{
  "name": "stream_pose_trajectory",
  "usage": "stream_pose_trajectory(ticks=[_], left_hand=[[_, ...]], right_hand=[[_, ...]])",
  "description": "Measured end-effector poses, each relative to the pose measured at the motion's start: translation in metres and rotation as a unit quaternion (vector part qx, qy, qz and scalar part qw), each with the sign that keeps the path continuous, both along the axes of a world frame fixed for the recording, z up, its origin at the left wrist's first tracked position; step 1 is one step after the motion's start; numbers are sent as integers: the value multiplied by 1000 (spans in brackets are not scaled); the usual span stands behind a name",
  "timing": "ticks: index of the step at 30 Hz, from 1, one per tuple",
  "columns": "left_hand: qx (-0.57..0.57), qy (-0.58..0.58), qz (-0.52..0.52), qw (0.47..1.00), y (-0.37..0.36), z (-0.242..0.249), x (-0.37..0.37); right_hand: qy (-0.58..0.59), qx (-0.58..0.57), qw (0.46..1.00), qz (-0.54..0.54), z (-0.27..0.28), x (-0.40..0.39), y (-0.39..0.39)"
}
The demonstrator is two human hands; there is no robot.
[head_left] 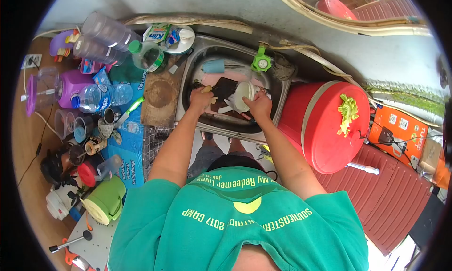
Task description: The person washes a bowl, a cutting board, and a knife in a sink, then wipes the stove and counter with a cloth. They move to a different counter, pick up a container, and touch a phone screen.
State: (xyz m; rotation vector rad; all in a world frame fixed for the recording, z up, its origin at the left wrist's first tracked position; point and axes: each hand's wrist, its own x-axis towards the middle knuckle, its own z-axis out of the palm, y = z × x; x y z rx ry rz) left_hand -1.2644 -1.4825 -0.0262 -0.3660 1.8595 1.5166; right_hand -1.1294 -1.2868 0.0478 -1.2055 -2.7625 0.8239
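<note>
Crowded sink (222,129), hands (260,106) inside, white cup (242,93), red drum (325,134) alongside

Bare hands (201,100): two, centre
White container (243,96): one, centre
Sink (226,131): one, upper centre
Blue cup (213,66): one, upper centre
Capped clear bottles (104,96): two, upper left
Red drum (325,134): one, right
Leaf (347,113): one, right

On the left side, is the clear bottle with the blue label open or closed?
Closed: a blue cap sits on the neck of the clear bottle. How tightly, I cannot tell.
</note>
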Motion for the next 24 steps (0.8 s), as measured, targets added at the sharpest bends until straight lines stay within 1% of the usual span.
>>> stream_pose_trajectory(ticks=[1,2,4,6,7,8,9,10,11,12,13,14,16,17,19,20,21,22,23,24], left_hand=[[39,-25,44,998,-3,-6,2],[38,-26,48,998,-7,-11,4],[40,-76,78,993,-11,-7,7],[44,-94,78,992,-15,-13,8],[47,-111,77,990,-17,-18,9],[47,-112,78,990,-18,-22,9],[-5,-120,78,990,-17,-20,9],[-57,-129,77,987,-15,-15,9],[-57,-130,77,987,-16,-15,8],[-8,-163,140,977,-17,-17,6],[40,-194,202,959,-18,-19,5],[40,-195,202,959,-18,-21,5],[-15,-238,171,956,-15,-10,5],[-15,-239,172,956,-12,-13,7],[-27,-186,152,970,-5,-32,16],[-26,-186,152,970,2,-37,20],[37,-115,130,984,12,-37,27],[99,-43,107,988,23,-28,33],[100,-42,105,989,35,-18,37],[85,-1,58,995,48,8,38]], right_hand=[[-2,-1,1000,5,0,0,-4],[-23,15,999,26,3,-2,-9],[-46,30,997,49,-2,-2,-12],[-59,65,994,65,-5,-2,-16],[-60,65,994,65,-4,-3,-17],[-85,73,991,69,-3,-3,-17],[-111,82,988,71,-2,-3,-17],[-113,83,988,71,0,-2,-16],[-123,103,982,94,2,-1,-16],[-133,124,976,117,4,0,-16],[-134,124,976,116,7,2,-15],[-131,130,975,127,11,5,-15],[-127,136,973,139,12,10,-12],[-110,126,977,131,13,12,-9],[-92,117,981,122,15,14,-7],[-59,71,993,69,17,15,-6],[-25,25,999,15,19,15,-5],[-24,26,999,14,8,19,0],[4,-34,999,-28,-6,22,3],[32,-94,993,-69,-24,26,7]])
